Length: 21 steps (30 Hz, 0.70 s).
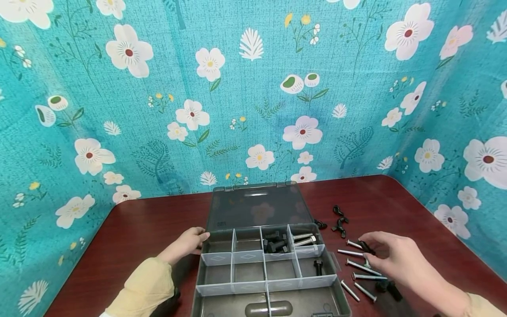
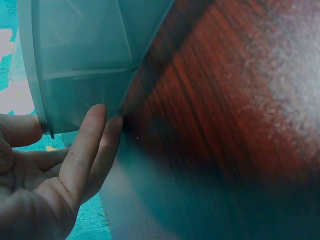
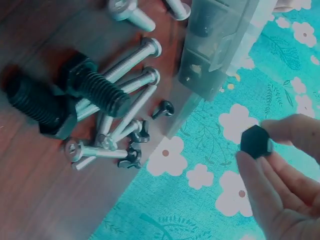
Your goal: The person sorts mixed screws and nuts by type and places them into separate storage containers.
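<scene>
A grey translucent compartment box [image 1: 226, 288] stands at the table's front. In the left wrist view my left hand [image 2: 55, 175] is at its back corner, thumb at the rim and straight fingers along the outer wall. My right hand [image 1: 400, 259] pinches a black hex bolt [image 3: 255, 142] between thumb and fingertips, its six-sided head showing in the right wrist view. Beneath that hand lie silver bolts [image 1: 367, 277] and thick black bolts [image 3: 102, 90]. Inside the box, black bolts [image 1: 275, 243] fill one back compartment, silver bolts [image 1: 305, 241] another; one black bolt [image 1: 318, 267] lies in the middle row.
The box's lid [image 1: 257, 207] lies swung back behind it. Black wing-shaped pieces [image 1: 339, 226] are on the dark red table [image 1: 158, 220] right of the lid. A floral turquoise cloth [image 1: 237, 110] hangs behind and along the sides.
</scene>
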Each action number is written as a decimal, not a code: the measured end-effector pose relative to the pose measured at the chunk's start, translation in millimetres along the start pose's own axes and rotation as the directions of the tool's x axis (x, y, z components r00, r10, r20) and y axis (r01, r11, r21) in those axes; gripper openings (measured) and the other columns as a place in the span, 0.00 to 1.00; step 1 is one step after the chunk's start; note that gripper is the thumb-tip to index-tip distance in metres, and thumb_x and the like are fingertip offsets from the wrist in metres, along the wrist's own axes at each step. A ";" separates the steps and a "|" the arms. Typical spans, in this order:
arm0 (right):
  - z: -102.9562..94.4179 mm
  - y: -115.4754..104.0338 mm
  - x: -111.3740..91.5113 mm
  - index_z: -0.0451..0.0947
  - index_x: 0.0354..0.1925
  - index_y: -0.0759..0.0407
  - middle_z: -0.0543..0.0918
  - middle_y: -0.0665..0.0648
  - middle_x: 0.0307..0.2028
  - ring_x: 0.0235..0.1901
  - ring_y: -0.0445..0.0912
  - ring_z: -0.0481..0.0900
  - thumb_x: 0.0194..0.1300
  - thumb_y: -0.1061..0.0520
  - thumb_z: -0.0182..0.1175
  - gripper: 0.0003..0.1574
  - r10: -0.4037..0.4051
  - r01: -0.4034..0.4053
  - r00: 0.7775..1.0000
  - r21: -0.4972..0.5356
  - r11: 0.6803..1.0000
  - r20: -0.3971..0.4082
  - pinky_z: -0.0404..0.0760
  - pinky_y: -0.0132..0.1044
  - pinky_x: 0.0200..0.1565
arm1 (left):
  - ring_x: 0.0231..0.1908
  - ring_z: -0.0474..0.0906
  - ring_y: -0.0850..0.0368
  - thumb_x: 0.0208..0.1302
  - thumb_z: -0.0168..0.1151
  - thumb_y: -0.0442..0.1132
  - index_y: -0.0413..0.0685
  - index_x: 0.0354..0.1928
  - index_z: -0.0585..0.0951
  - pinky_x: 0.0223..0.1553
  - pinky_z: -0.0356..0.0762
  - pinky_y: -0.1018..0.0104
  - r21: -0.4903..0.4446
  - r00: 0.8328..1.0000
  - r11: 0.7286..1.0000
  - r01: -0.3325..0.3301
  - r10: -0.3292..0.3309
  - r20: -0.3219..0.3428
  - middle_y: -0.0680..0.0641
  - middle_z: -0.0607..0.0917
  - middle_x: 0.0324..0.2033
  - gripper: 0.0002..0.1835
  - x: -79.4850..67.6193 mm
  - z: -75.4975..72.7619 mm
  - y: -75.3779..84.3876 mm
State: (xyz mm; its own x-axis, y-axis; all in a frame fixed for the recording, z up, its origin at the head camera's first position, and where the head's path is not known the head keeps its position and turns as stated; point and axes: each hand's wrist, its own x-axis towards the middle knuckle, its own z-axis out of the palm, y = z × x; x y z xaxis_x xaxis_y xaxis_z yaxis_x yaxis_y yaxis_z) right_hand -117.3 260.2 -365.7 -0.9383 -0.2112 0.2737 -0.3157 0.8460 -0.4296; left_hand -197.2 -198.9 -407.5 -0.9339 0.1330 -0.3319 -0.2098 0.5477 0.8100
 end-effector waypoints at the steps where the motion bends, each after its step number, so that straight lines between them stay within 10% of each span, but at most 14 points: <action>1: 0.4 -2.3 0.9 0.80 0.38 0.53 0.81 0.47 0.33 0.28 0.36 0.79 0.43 0.64 0.70 0.20 -0.013 0.013 0.999 -0.003 1.000 -0.031 0.79 0.26 0.26 | 0.52 0.67 0.32 0.70 0.43 0.32 0.16 0.59 0.56 0.42 0.79 0.51 -0.001 1.000 1.000 -0.001 0.001 0.002 0.23 0.67 0.52 0.24 -0.1 -0.1 0.1; 10: 7.5 -20.4 9.2 0.81 0.35 0.51 0.81 0.43 0.31 0.29 0.34 0.77 0.36 0.66 0.72 0.23 -0.235 0.227 0.948 -0.060 0.972 -0.213 0.78 0.22 0.28 | 0.52 0.67 0.32 0.70 0.43 0.33 0.18 0.60 0.56 0.42 0.79 0.51 0.008 1.000 1.000 0.002 -0.002 0.004 0.24 0.68 0.52 0.24 -0.3 -1.1 0.1; 21: 23.3 -38.7 18.4 0.79 0.38 0.53 0.81 0.47 0.33 0.31 0.35 0.77 0.39 0.71 0.70 0.26 -0.396 0.406 0.913 0.125 0.905 -0.102 0.81 0.27 0.27 | 0.53 0.67 0.32 0.70 0.43 0.33 0.17 0.59 0.56 0.42 0.79 0.51 0.000 1.000 1.000 0.000 0.000 0.002 0.23 0.67 0.53 0.24 -0.5 -0.2 0.0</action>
State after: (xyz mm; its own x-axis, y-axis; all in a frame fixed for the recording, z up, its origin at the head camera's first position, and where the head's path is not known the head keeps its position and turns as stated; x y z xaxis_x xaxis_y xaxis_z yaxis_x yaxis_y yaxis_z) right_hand -125.6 212.1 -364.1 -0.7171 -0.4773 0.5078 -0.6847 0.6185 -0.3855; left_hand -196.8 -199.2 -407.2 -0.9331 0.1347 -0.3334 -0.2104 0.5474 0.8100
